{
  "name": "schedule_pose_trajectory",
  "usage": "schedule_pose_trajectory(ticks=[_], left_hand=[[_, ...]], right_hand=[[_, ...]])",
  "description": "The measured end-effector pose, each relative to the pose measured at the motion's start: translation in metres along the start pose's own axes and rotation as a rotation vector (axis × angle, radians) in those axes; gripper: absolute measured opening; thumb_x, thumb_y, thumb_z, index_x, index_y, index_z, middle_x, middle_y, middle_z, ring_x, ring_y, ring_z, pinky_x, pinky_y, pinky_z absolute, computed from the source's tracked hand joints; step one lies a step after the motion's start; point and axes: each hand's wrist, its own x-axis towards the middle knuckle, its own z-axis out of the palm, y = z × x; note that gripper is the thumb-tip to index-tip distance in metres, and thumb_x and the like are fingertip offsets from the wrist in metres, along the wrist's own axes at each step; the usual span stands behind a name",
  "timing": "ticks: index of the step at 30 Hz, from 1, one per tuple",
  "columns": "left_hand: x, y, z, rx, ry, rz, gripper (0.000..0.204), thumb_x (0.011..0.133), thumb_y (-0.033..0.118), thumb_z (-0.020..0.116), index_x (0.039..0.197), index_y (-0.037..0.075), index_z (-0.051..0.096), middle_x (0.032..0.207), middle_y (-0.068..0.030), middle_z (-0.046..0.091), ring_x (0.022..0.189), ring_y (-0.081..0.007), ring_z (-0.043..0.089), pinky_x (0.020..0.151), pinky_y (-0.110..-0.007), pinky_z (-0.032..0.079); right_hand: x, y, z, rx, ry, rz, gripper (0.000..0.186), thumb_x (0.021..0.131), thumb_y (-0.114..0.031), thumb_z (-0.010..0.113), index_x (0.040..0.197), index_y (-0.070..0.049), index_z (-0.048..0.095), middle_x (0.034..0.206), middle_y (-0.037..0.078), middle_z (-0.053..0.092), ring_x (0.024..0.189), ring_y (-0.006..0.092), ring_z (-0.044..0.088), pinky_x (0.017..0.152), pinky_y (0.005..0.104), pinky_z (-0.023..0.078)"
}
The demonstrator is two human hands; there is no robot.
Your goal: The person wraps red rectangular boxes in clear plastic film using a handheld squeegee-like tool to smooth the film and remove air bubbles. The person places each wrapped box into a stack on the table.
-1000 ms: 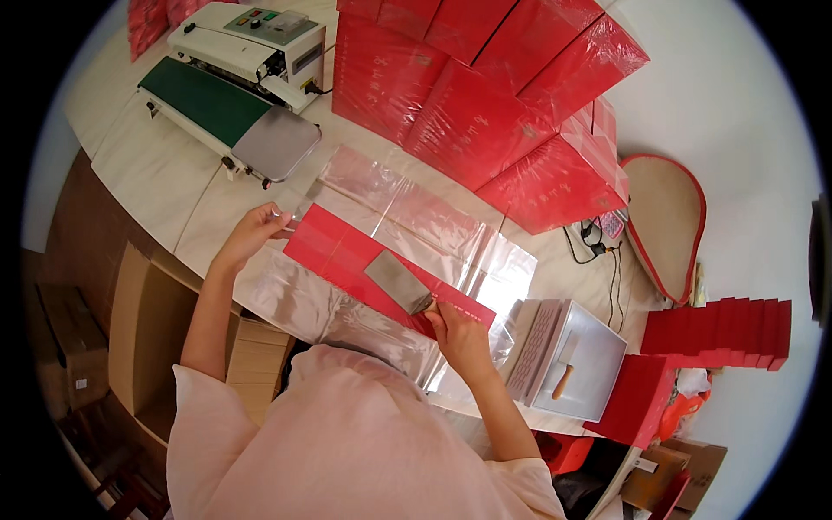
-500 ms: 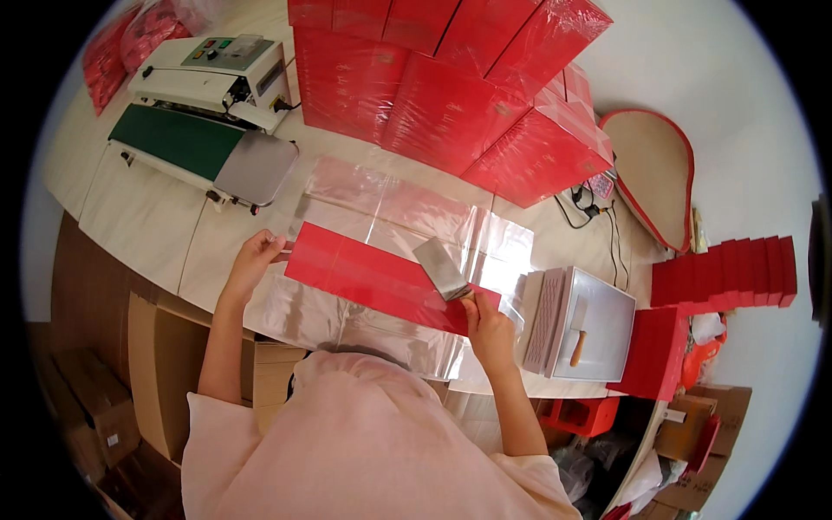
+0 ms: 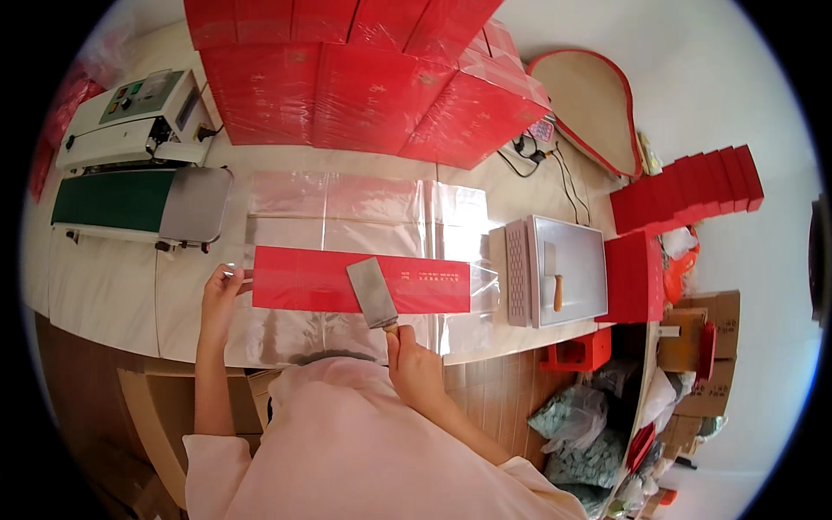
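A long, flat red piece [image 3: 303, 279] with small gold print lies across a large sheet of clear plastic film [image 3: 373, 195] on the table. Clear plastic also shows past both ends of the red piece. At its left end, my left hand [image 3: 218, 299] is closed in a pinch on the edge of clear plastic. My right hand [image 3: 420, 373] is closed round the handle of a scraper [image 3: 373, 293] with a wide metal blade. That blade lies over the middle of the red piece; whether it presses on it I cannot tell.
A white sealing machine [image 3: 134, 126] with a green belt stands at the left. Shrink-wrapped red boxes [image 3: 364, 95] are stacked at the back. To the right, a white tray [image 3: 576, 269] holds another scraper [image 3: 557, 290], beside more red boxes [image 3: 633, 277].
The scraper in my right hand has moved left, from near the red piece's right end to its middle. My left hand stays at the left end. The whole view has turned.
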Motion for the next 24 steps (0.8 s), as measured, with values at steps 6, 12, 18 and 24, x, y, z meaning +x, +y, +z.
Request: schedule_pose_trajectory(ticks=[6,12,18,24], left_hand=[[0.0,0.003,-0.001,0.015,-0.021,-0.005,0.021,0.099,0.024,0.056,0.086,0.01,0.05,0.1,-0.0087,0.066,0.092,-0.018,0.065,0.089,-0.031,0.049],[0.001,0.004,0.0,0.038,-0.024,-0.017,0.023,0.099,0.027,0.056,0.083,0.011,0.049,0.099,-0.0066,0.065,0.091,-0.0136,0.061,0.09,-0.031,0.048],[0.004,0.0,-0.003,0.026,-0.04,0.019,0.023,0.1,0.023,0.056,0.082,0.01,0.046,0.097,-0.0086,0.066,0.092,-0.0183,0.065,0.087,-0.03,0.049],[0.003,-0.001,-0.006,0.026,-0.058,-0.009,0.023,0.098,0.029,0.058,0.083,0.013,0.05,0.099,-0.0054,0.066,0.092,-0.0121,0.062,0.089,-0.03,0.048]], right_hand=[[0.004,0.008,-0.006,-0.297,-0.013,0.148,0.025,0.1,-0.026,0.047,0.088,-0.004,0.045,0.053,0.018,0.058,0.049,0.0386,0.061,0.045,0.0479,0.047],[0.002,0.026,-0.013,-0.348,0.075,0.24,0.027,0.101,-0.028,0.044,0.088,-0.004,0.046,0.057,0.017,0.061,0.052,0.0376,0.063,0.048,0.0475,0.049],[0.002,0.046,-0.024,-0.451,0.122,0.303,0.029,0.102,-0.03,0.041,0.089,-0.005,0.047,0.057,0.017,0.061,0.052,0.0368,0.063,0.048,0.047,0.049],[0.002,0.063,-0.033,-0.43,0.138,0.321,0.029,0.102,-0.031,0.041,0.09,-0.005,0.046,0.059,0.018,0.062,0.054,0.0379,0.063,0.05,0.048,0.05]])
